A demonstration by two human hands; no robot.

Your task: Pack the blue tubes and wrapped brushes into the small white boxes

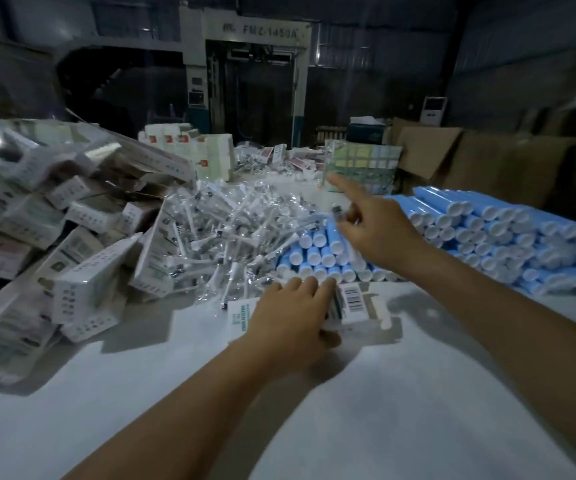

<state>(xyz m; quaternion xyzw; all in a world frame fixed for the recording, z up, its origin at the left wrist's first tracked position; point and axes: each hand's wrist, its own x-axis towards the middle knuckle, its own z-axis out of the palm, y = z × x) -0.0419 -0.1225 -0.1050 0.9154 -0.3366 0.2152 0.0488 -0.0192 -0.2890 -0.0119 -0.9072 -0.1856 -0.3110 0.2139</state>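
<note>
Left hand (pixel 291 315) clamps a light, crushable small white box (pixel 355 306) at six o'clock. Right hand (pixel 371 230), forefinger out, seems to pinch a slippery wrapped brush (pixel 337 213); best gripped mid-handle.

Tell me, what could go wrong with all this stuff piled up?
The right hand reaches over the stacked blue tubes, so a bump might roll them off the pile. The left hand holds the white box against the table; it could get squashed. The box heap leans and might slide.
</note>
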